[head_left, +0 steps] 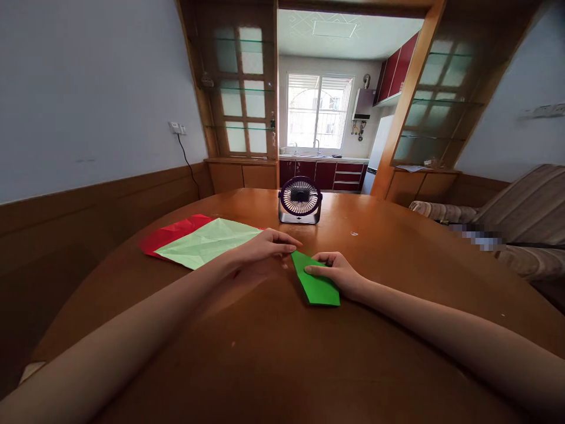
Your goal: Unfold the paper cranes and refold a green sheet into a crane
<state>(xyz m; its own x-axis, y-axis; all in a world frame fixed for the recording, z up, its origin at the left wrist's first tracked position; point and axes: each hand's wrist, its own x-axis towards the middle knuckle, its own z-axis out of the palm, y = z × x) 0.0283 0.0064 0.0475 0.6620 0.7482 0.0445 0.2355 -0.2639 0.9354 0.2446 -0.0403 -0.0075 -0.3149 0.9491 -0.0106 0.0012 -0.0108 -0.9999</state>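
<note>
A folded piece of bright green paper [321, 288] is held up slightly tilted over the brown table, narrow at its far end and wider toward me. My right hand [338, 272] grips its right edge, thumb on top and fingers behind. At the pointed far tip, my left hand [271, 246] has thumb and fingers closed together, seemingly pinching the corner. To the left lies a creased light green sheet [207, 242], partly under my left forearm and hand, on top of a red sheet [176, 229].
A small dark desk fan [301, 197] stands on the round wooden table [273, 365] beyond my hands. A striped sofa [521, 218] is at the right. A black cord hangs from the wall socket [176, 128] at left.
</note>
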